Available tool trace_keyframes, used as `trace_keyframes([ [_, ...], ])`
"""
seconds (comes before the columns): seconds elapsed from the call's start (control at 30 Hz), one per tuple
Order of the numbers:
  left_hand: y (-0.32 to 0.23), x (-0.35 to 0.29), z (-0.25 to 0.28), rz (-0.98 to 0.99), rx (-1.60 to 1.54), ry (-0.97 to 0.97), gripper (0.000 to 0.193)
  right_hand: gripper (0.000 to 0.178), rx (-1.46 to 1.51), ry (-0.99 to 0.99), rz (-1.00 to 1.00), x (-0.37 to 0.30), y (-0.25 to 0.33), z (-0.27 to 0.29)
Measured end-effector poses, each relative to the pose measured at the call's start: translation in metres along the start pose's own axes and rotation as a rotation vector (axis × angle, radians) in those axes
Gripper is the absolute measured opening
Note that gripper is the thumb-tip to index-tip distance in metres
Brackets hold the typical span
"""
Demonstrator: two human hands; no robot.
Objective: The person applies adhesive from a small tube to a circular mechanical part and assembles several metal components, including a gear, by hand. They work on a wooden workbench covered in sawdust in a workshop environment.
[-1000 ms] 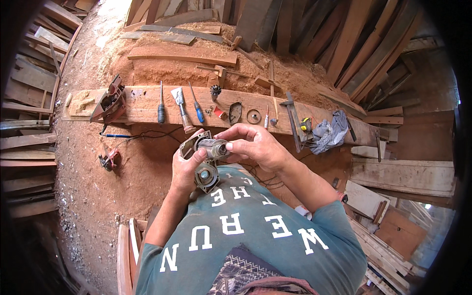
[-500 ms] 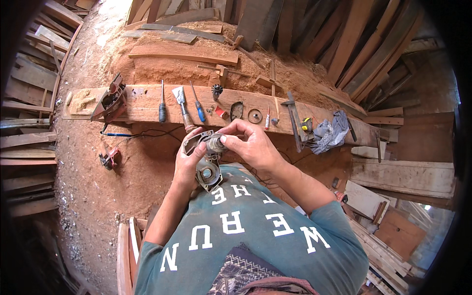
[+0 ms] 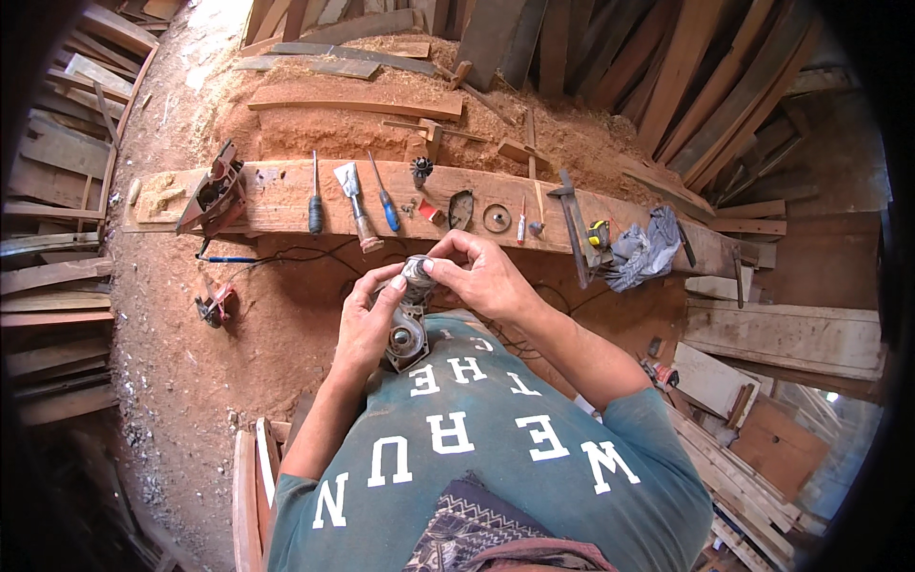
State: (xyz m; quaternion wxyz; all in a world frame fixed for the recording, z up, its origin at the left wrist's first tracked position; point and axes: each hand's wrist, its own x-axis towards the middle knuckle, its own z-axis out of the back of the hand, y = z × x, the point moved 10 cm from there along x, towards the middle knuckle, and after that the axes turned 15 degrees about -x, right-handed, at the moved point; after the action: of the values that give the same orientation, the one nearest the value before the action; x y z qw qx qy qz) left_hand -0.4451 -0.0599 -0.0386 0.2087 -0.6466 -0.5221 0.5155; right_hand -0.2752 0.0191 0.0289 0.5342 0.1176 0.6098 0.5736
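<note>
In front of my chest a grey metal gear housing (image 3: 408, 338) is held upright, its round boss and flange facing up at the lower end. My left hand (image 3: 365, 319) is closed on its left side, with the thumb on the upper part. My right hand (image 3: 483, 282) pinches a small dark round piece at the housing's top between thumb and index finger. Whether that piece is separate from the housing I cannot tell. Beyond my hands, on a thick wooden beam (image 3: 276, 195), lie a wide-bladed chisel (image 3: 355, 202), a blue-handled screwdriver (image 3: 388, 208) and a black finned motor part (image 3: 421, 170).
Also on the beam are a dark-handled screwdriver (image 3: 315, 212), an oval dark cover (image 3: 460, 211), a metal ring (image 3: 496, 218), a small screwdriver (image 3: 521, 227), a tape measure (image 3: 598, 234) and a grey cloth (image 3: 643, 253). A dark red tool body (image 3: 217, 191) stands at the left end. Timber planks lean around.
The housing has turned in my hands, so the open frame at its upper left no longer shows. My left fingers have shifted toward its top; my right hand stays pinched there.
</note>
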Motion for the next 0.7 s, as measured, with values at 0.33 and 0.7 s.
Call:
trace_keyframes([
  [0.33, -0.046, -0.008, -0.017, -0.123, 0.306, 0.009, 0.054, 0.024, -0.151, -0.027, 0.098, -0.011, 0.013, 0.004],
  [0.7, -0.05, -0.013, -0.034, -0.011, 0.09, 0.09, 0.049, 0.019, 0.074, 0.013, 0.086, -0.022, 0.018, 0.003],
])
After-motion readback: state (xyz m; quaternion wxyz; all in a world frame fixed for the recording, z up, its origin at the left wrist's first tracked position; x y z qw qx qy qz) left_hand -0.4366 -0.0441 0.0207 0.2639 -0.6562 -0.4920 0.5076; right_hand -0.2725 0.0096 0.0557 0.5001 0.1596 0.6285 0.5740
